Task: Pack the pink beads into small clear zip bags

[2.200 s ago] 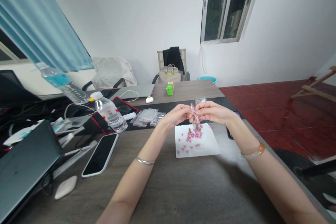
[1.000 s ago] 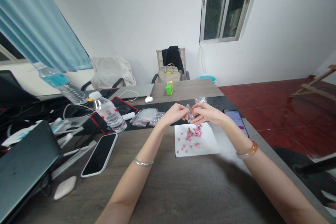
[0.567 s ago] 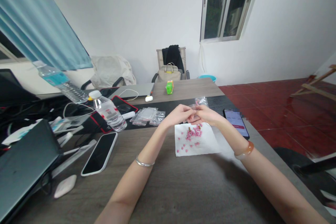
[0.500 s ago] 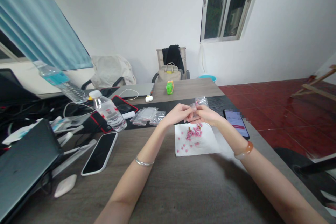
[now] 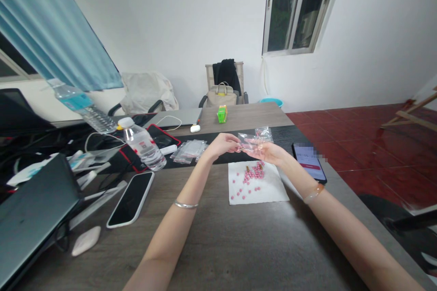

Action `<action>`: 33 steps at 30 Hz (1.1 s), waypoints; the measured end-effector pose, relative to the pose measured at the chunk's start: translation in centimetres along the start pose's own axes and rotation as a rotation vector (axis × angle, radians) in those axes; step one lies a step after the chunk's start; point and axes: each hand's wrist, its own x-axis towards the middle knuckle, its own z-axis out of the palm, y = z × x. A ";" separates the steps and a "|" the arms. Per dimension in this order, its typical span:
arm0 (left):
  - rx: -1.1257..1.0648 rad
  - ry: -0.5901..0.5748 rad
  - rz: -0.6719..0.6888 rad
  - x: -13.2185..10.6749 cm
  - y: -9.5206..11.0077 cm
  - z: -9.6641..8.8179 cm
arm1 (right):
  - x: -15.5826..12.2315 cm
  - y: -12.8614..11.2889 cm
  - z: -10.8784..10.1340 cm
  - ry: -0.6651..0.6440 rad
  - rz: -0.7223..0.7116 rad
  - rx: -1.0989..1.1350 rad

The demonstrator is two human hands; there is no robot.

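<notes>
Between my hands, over the dark strip of the table, is a clear plastic bag (image 5: pixel 248 141). My left hand (image 5: pixel 223 144) pinches its left edge with the fingertips. My right hand (image 5: pixel 268 151) supports the bag from the other side, its fingers partly hidden behind the plastic. Just below lies a white paper sheet (image 5: pixel 273 193) with many pink beads (image 5: pixel 254 173) scattered and clustered on it, along with a couple of small brownish pieces. Another clear bag (image 5: pixel 264 133) with something pinkish in it rests just behind my right hand.
Left of my hands is a pile of clear bags (image 5: pixel 189 151). A white-edged phone (image 5: pixel 131 200), a water bottle (image 5: pixel 141 143) and a laptop (image 5: pixel 37 218) stand further left. On the right lies a lit phone (image 5: pixel 309 163); a green block (image 5: pixel 221 113) sits at the back.
My hands have moved apart, left hand to the left, and the clear bag is now spread out between them. More of the paper sheet's right side shows.
</notes>
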 end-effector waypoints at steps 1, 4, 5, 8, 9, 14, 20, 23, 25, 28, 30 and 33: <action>-0.016 0.015 0.009 0.1 -0.1 0.0 | 0.2 0.2 -0.3 -0.006 0.005 0.020; -0.044 0.067 0.038 0.2 -0.2 -0.2 | 0.5 0.6 -0.8 0.009 0.043 0.094; -0.044 0.080 0.047 0.3 -0.3 -0.3 | 0.5 0.6 -0.8 0.020 0.058 0.122; -0.030 0.096 0.073 0.3 -0.3 -0.3 | 0.6 0.7 -0.8 0.044 0.085 0.200; -0.023 0.102 0.082 0.3 -0.3 -0.2 | 0.7 0.7 -0.8 0.051 0.090 0.221; 0.018 0.194 0.156 0.7 -0.4 0.5 | 0.9 1.0 -0.5 0.107 0.109 0.308; 0.065 0.275 0.288 1.3 -0.8 0.9 | 1.1 1.4 -0.2 0.131 0.088 0.361; 0.081 0.276 0.308 1.4 -0.9 0.9 | 1.1 1.6 -0.2 0.151 0.080 0.335; 0.082 0.277 0.305 1.4 -0.8 0.8 | 1.0 1.6 -0.1 0.168 0.084 0.309; 0.082 0.276 0.288 1.3 -0.6 0.8 | 1.0 1.6 -0.1 0.175 0.088 0.252; 0.090 0.280 0.276 1.2 -0.5 0.8 | 1.0 1.6 -0.1 0.174 0.092 0.187; 0.099 0.295 0.267 1.1 -0.3 0.6 | 1.0 1.6 -0.2 0.176 0.119 0.102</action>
